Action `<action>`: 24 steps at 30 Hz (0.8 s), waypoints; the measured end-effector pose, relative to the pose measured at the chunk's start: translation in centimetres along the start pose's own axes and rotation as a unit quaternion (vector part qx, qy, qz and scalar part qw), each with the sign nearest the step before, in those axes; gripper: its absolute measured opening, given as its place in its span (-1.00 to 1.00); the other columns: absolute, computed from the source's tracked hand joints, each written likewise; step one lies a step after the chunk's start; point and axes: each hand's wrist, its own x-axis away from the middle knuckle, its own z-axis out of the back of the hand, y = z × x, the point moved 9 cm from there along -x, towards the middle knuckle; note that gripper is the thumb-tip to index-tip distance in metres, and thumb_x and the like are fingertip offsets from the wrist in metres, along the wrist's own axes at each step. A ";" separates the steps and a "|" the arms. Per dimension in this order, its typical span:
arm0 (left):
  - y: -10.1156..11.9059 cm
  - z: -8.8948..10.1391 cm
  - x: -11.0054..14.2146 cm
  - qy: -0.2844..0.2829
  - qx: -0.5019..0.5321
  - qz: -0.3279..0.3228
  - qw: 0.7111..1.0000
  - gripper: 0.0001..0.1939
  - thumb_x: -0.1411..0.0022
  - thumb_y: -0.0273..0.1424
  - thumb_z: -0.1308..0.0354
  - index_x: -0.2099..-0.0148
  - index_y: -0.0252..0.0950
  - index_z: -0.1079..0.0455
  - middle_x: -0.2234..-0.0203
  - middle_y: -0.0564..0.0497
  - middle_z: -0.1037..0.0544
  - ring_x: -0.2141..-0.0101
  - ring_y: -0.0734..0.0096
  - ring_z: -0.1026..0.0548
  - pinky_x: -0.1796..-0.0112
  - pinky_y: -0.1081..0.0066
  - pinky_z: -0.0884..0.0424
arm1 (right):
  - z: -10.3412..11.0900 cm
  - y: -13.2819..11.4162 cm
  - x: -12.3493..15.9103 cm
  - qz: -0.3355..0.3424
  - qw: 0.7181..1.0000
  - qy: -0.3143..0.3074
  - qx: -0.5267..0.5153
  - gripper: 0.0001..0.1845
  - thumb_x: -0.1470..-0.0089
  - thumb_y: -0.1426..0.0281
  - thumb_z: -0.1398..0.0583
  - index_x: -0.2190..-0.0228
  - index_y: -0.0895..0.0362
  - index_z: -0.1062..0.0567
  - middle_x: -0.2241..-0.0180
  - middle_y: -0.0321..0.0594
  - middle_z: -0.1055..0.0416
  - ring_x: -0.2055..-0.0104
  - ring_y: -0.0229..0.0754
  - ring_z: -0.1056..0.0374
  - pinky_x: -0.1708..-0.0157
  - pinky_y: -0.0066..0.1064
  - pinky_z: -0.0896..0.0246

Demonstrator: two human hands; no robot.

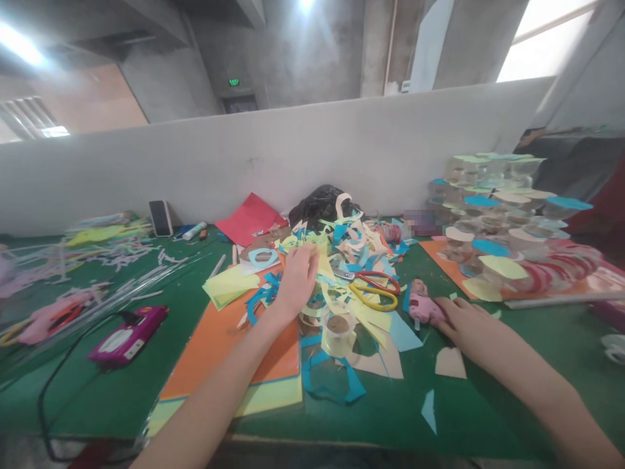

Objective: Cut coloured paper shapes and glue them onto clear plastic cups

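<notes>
Over the heap of cut paper scraps in the middle, my left hand has its fingers drawn together among yellow pieces; what they hold, if anything, is hidden. On the right, my right hand has its fingers closed at the end of a small pink object lying on the table. Scissors with red and yellow handles rest on the scraps between my hands. In front of them stands a clear plastic cup. Blue cut-out paper lies nearer me.
Stacked clear cups with coloured paper tops rise at the right. Orange sheets lie under my left forearm. A magenta device with a black cable sits left. A phone leans on the white partition.
</notes>
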 end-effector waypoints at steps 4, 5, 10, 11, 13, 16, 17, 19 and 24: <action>-0.4 -0.1 0.1 -0.006 0.010 0.022 1.000 -0.79 -0.36 -0.39 0.06 0.00 -0.25 -0.28 0.18 -0.13 -0.45 0.06 0.19 -0.37 0.05 0.22 -0.30 | 1.0 1.1 -0.7 -0.046 0.993 0.016 -0.112 -0.58 -0.24 0.33 0.12 0.05 0.28 -0.36 0.24 0.14 -0.38 0.15 0.15 -0.39 0.13 -0.11 -0.27; -0.6 0.0 0.1 -0.007 0.014 0.032 0.999 -0.79 -0.35 -0.38 0.06 0.00 -0.25 -0.29 0.18 -0.13 -0.45 0.07 0.19 -0.37 0.06 0.22 -0.31 | 1.6 1.6 -0.7 -0.067 0.986 0.029 -0.147 -0.57 -0.23 0.30 0.11 0.03 0.28 -0.34 0.21 0.16 -0.39 0.14 0.15 -0.39 0.13 -0.10 -0.27; -1.0 0.3 0.0 -0.003 0.033 0.058 0.998 -0.79 -0.35 -0.38 0.05 0.01 -0.24 -0.30 0.20 -0.10 -0.45 0.09 0.21 -0.37 0.06 0.25 -0.29 | 4.9 1.5 0.5 -0.104 0.941 0.023 -0.322 -0.65 -0.18 0.06 -0.01 0.23 0.01 -0.40 0.29 -0.06 -0.46 0.20 0.09 -0.39 0.24 -0.19 -0.30; -1.0 0.4 0.0 0.000 0.033 0.059 0.998 -0.79 -0.34 -0.38 0.05 0.01 -0.24 -0.30 0.19 -0.10 -0.45 0.10 0.21 -0.37 0.06 0.26 -0.29 | 5.4 1.2 0.8 -0.113 0.931 0.021 -0.348 -0.64 -0.14 0.01 -0.05 0.36 0.00 -0.41 0.39 -0.09 -0.44 0.26 0.07 -0.38 0.29 -0.21 -0.29; -1.0 0.5 0.0 0.006 0.031 0.055 0.998 -0.79 -0.35 -0.38 0.06 0.01 -0.24 -0.30 0.18 -0.11 -0.45 0.08 0.21 -0.36 0.06 0.25 -0.28 | 5.6 0.4 1.7 -0.155 0.903 -0.012 -0.401 -0.51 -0.04 -0.11 -0.09 0.58 0.03 -0.36 0.54 -0.14 -0.37 0.40 0.00 -0.34 0.39 -0.23 -0.28; -0.9 0.6 0.0 0.015 0.027 0.047 0.998 -0.79 -0.35 -0.39 0.07 0.02 -0.25 -0.30 0.17 -0.12 -0.45 0.06 0.20 -0.35 0.05 0.25 -0.27 | 5.0 -2.8 2.9 -0.161 0.850 -0.106 -0.491 -0.40 0.11 -0.22 -0.09 0.67 0.06 -0.34 0.67 -0.21 -0.28 0.58 -0.13 -0.24 0.51 -0.28 -0.26; -0.8 0.7 0.0 0.016 0.028 0.045 0.998 -0.79 -0.35 -0.39 0.07 0.02 -0.24 -0.30 0.16 -0.12 -0.46 0.06 0.20 -0.35 0.05 0.25 -0.27 | 4.7 -3.8 3.3 -0.160 0.835 -0.133 -0.510 -0.41 0.16 -0.22 -0.12 0.63 0.08 -0.40 0.64 -0.21 -0.32 0.60 -0.16 -0.24 0.53 -0.30 -0.27; -0.7 0.7 0.1 0.016 0.027 0.040 0.999 -0.79 -0.35 -0.39 0.07 0.02 -0.25 -0.30 0.17 -0.12 -0.46 0.06 0.20 -0.36 0.05 0.25 -0.27 | 4.5 -5.5 4.1 -0.144 0.818 -0.165 -0.532 -0.42 0.17 -0.19 -0.14 0.58 0.10 -0.45 0.56 -0.20 -0.41 0.62 -0.22 -0.25 0.55 -0.35 -0.29; -0.6 0.6 0.2 0.010 0.022 0.038 0.999 -0.79 -0.36 -0.39 0.08 0.01 -0.25 -0.29 0.14 -0.12 -0.46 0.06 0.21 -0.36 0.05 0.25 -0.27 | 4.3 -6.3 5.5 -0.135 0.850 -0.165 -0.481 -0.42 0.20 -0.21 -0.12 0.64 0.07 -0.43 0.75 -0.26 -0.27 0.69 -0.21 -0.22 0.65 -0.38 -0.23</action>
